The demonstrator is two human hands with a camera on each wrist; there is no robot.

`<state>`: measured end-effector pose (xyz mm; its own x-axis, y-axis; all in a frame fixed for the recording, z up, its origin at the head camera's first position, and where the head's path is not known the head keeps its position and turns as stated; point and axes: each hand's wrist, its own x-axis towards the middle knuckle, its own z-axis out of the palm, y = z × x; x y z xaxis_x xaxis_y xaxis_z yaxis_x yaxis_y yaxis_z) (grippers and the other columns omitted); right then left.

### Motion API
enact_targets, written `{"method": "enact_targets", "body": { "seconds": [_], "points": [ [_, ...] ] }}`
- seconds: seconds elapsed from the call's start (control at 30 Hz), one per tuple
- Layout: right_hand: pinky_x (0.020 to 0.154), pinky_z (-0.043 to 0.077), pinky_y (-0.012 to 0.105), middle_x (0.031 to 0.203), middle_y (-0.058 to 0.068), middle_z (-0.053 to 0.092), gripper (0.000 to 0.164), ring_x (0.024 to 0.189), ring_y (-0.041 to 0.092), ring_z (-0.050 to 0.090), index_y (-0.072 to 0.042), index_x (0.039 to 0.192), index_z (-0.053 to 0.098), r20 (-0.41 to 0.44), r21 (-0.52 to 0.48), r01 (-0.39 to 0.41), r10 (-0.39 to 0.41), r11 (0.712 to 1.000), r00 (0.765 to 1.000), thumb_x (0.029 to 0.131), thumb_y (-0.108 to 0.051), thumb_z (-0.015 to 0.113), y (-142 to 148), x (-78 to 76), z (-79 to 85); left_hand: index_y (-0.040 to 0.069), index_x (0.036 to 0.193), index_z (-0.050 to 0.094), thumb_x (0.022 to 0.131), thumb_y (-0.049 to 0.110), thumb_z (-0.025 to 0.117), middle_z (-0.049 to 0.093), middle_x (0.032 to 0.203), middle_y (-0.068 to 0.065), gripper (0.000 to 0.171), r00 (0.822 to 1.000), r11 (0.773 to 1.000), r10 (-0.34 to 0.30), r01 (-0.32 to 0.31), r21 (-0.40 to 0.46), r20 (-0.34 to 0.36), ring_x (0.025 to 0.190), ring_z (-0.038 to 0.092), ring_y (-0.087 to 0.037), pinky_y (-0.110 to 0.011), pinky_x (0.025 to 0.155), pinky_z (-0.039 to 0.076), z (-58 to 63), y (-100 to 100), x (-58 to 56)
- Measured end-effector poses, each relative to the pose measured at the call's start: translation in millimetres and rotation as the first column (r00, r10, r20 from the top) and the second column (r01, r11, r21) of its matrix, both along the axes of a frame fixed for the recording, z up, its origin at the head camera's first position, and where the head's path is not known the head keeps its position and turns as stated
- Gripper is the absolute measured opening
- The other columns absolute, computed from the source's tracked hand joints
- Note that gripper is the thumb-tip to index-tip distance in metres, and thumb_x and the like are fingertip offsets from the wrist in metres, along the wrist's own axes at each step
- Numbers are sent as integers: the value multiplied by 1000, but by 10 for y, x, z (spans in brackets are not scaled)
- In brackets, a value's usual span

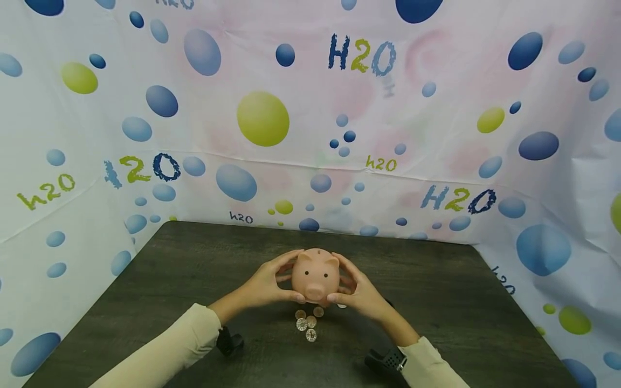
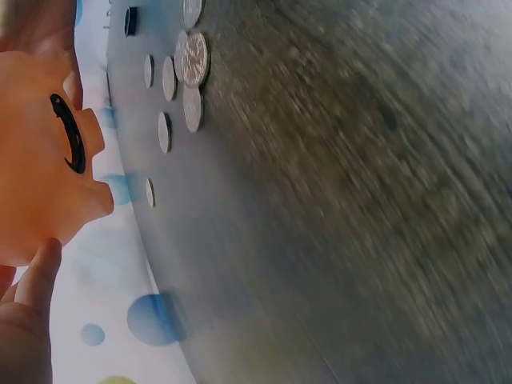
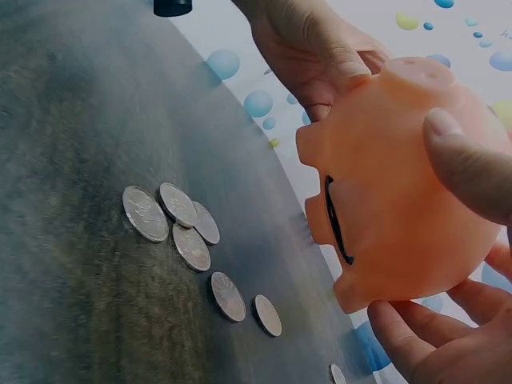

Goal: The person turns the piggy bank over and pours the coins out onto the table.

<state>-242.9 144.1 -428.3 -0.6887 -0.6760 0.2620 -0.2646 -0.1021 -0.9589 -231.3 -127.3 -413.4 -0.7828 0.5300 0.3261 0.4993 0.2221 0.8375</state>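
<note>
A pink piggy bank (image 1: 315,272) is raised over the dark table, its snout facing me and its coin slot on top in the head view. My left hand (image 1: 271,283) grips one side of it, thumb low near the snout. The other side is gripped by my right hand (image 1: 361,291), fingers spread behind. Both wrist views show its stubby feet and a dark curved line (image 3: 336,220) on the belly. Below it, several silver coins (image 1: 311,321) lie on the table, some overlapping. Another coin (image 1: 342,306) is partly covered by my right hand.
The dark wood-grain table (image 1: 218,242) reaches back to a white backdrop (image 1: 310,108) with blue and green dots and H2O lettering. Black straps (image 1: 388,358) with small devices sit on both wrists.
</note>
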Motion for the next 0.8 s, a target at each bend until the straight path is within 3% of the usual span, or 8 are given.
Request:
{"method": "enact_targets", "body": {
  "seconds": [0.1, 0.27, 0.53, 0.8],
  "points": [
    [104, 45, 42, 157, 22, 11, 90, 135, 48, 31, -9, 155, 6, -27, 47, 2, 0, 999, 1000, 89, -5, 68, -78, -65, 7, 8, 151, 28, 74, 17, 84, 29, 154, -14, 95, 1000, 999, 31, -31, -12, 0, 135, 40, -32, -33, 101, 47, -11, -55, -22],
    [102, 47, 37, 157, 18, 17, 91, 138, 42, 31, -12, 155, 9, -73, 136, 15, -5, 991, 997, 87, -7, 70, -232, -193, 16, 9, 151, 28, 73, 16, 85, 27, 155, -16, 97, 996, 996, 84, -84, -20, 2, 136, 38, -33, -35, 102, 47, -64, -173, -64],
    [105, 45, 40, 159, 17, 11, 92, 141, 41, 25, -9, 155, 7, -99, 186, -33, 52, 982, 994, 87, -2, 69, -466, -350, 16, 3, 151, 27, 73, 17, 84, 24, 154, -23, 97, 987, 986, 152, -154, -57, -44, 131, 42, -41, -43, 99, 49, -196, -343, -120],
    [103, 46, 42, 157, 20, 17, 93, 138, 38, 34, -7, 155, 7, -110, 224, -19, 45, 974, 993, 86, 1, 69, -596, -410, -59, -1, 149, 27, 73, 9, 84, 24, 153, -24, 96, 979, 977, 197, -200, -72, -44, 134, 37, -42, -44, 100, 46, -253, -415, -133]
  ]
}}
